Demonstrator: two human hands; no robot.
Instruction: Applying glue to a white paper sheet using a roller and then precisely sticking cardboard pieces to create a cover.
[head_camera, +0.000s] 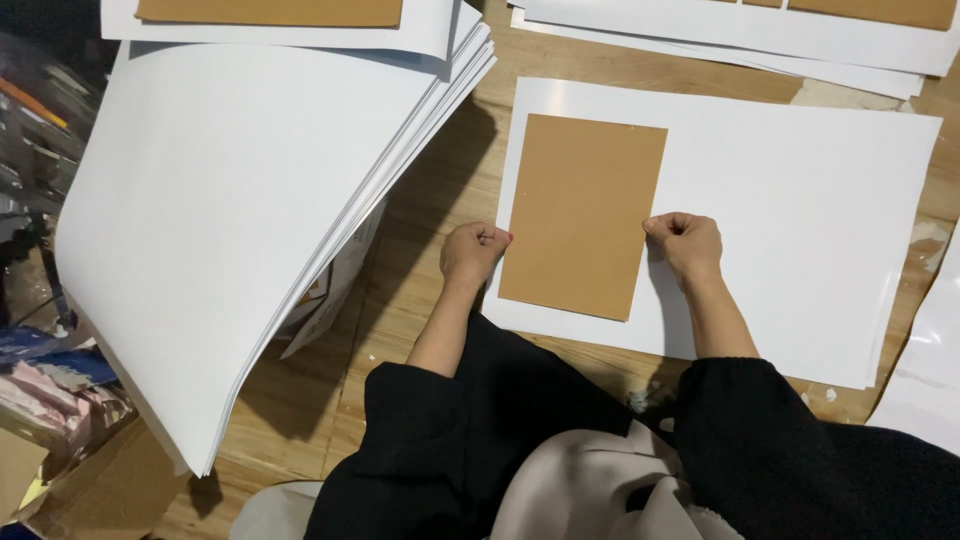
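A brown cardboard rectangle (583, 215) lies on the left part of a large white sheet (800, 220) spread on the wooden table. My left hand (473, 252) is curled at the cardboard's left edge, fingertips touching it. My right hand (686, 246) is curled at the right edge, pinching or pressing that edge. Both arms wear black sleeves.
A thick stack of white sheets (240, 210) overhangs the table at left, with another brown board on a sheet (270, 12) at its top. More white sheets with brown boards (800, 35) lie at the back right. Cluttered boxes (50, 400) sit at far left.
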